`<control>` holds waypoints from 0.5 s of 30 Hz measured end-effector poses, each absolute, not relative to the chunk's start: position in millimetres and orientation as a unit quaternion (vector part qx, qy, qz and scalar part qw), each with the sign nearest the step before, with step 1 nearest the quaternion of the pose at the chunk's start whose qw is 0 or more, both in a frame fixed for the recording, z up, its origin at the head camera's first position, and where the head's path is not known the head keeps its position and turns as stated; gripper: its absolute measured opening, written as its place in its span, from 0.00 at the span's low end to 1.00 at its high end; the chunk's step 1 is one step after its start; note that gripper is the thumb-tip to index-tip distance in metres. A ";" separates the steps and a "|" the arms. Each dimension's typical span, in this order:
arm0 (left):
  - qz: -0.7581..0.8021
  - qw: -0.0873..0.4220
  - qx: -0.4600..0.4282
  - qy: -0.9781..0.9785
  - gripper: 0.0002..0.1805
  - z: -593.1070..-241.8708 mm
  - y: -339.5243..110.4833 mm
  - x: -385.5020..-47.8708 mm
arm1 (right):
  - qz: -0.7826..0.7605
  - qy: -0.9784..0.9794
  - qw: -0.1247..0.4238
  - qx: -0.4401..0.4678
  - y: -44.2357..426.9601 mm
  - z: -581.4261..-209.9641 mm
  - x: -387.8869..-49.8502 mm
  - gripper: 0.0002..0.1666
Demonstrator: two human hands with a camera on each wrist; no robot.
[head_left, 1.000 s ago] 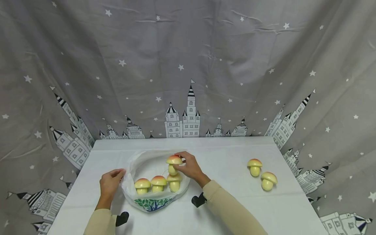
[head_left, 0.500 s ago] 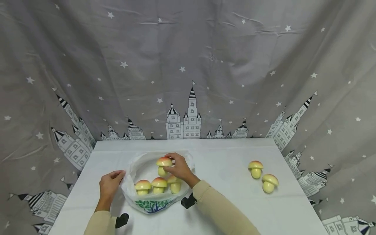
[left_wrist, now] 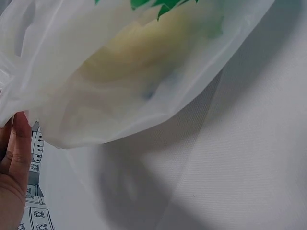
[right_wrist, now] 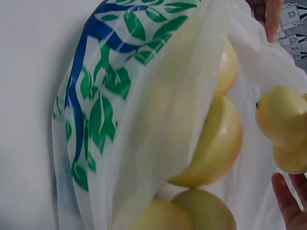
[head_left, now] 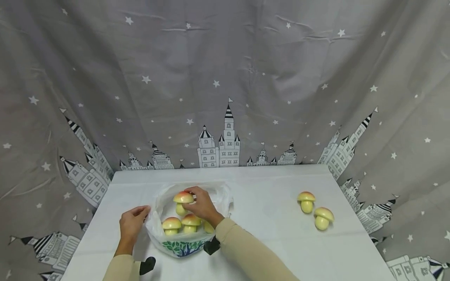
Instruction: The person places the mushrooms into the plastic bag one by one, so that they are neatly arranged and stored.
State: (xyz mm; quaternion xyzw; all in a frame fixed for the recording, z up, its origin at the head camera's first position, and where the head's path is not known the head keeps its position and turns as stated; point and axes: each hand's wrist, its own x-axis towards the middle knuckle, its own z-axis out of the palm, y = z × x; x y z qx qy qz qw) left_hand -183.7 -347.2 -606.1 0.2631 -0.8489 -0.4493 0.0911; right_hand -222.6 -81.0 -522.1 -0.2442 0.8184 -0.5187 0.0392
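My right hand (head_left: 201,205) pinches a yellow mushroom with a reddish cap (head_left: 183,198) above the open mouth of a white plastic bag (head_left: 179,236). In the right wrist view the held mushroom (right_wrist: 282,117) hangs inside the bag's opening, by the fingers (right_wrist: 286,201). My left hand (head_left: 130,225) grips the bag's left rim between thumb and fingers; in the left wrist view this hand (left_wrist: 14,167) is at the left edge. Along the bag's near side lie three mushrooms, the left one (head_left: 171,225), the middle one (head_left: 191,223) and a right one (head_left: 209,227) partly hidden by my right hand.
Two more mushrooms, one (head_left: 306,201) and another (head_left: 322,218), lie on the right side of the white table (head_left: 267,234). A grey curtain (head_left: 267,50) with printed castles and stars hangs behind the table.
My right hand has moved left across the bag with its mushroom, from above the right mushroom to the bag's left-centre. My left hand has stayed at the rim.
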 end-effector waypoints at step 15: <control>-0.442 0.095 0.269 -0.851 0.30 -630.3 -356.3 -190.1 | -0.508 0.832 0.003 -0.224 -110.9 -522.9 -210.5 0.24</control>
